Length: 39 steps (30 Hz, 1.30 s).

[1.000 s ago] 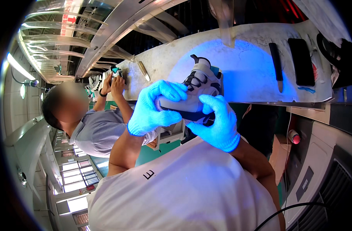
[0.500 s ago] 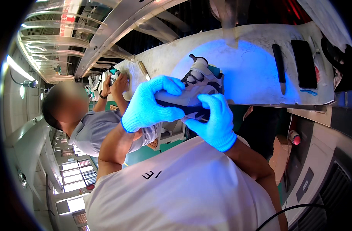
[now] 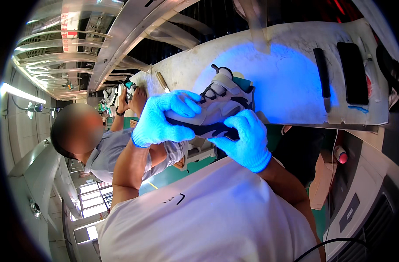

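A white and grey sneaker [image 3: 217,104] with dark patches, dark laces and a teal lining is held up over the near edge of the table, under blue light. Its toe points left and its side faces me. My left hand [image 3: 164,117], in a knit glove lit blue, is closed round the toe, thumb along the sole and fingers on the upper. My right hand [image 3: 248,140], gloved the same way, grips the sole near the middle and heel, thumb below and index finger on the side. The shoe's far side is hidden.
On the pale table [image 3: 291,83] lie a black-handled tool [image 3: 322,78], a black phone-like slab [image 3: 355,73] and, farther left, a small knife [image 3: 162,81]. A co-worker [image 3: 116,153] at my left handles another shoe [image 3: 129,91]. A metal frame [image 3: 120,43] runs above.
The sneaker has tilted slightly, exposing more of its side, and both hands have shifted a little with it. My left hand has slid toward the toe's tip. The head view has also turned slightly.
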Each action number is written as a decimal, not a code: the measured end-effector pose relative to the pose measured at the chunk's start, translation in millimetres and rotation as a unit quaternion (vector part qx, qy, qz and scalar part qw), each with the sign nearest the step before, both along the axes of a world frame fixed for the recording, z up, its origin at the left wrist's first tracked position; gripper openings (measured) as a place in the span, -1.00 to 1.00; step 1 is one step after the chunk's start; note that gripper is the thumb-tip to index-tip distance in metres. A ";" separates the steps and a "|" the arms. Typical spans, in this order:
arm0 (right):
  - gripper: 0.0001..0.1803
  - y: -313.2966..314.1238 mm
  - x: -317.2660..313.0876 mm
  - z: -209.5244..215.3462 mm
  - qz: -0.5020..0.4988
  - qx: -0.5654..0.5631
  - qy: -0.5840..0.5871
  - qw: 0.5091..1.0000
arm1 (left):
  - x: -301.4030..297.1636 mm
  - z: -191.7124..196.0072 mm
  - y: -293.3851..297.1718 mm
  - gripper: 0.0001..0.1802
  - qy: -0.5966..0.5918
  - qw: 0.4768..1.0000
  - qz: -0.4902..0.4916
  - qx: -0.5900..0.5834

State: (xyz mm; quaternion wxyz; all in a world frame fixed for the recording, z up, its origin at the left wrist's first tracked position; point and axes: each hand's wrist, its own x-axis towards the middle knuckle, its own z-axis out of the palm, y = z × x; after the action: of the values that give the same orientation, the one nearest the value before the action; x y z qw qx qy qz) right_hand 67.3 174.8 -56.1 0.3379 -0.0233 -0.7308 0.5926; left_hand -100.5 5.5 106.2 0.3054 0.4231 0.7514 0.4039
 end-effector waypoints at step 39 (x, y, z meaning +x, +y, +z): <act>0.14 -20.7 -20.8 -0.4 0.056 0.049 -0.105 0.992 | 14.4 -22.8 50.7 -0.02 0.282 0.809 0.027 -0.515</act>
State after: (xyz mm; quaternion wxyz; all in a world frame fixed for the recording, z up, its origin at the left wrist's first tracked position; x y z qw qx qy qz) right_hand 46.5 154.1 -56.5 0.2263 -0.0274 -0.7907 0.5682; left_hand -86.1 56.2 83.4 0.2416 0.2783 0.9136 -0.1717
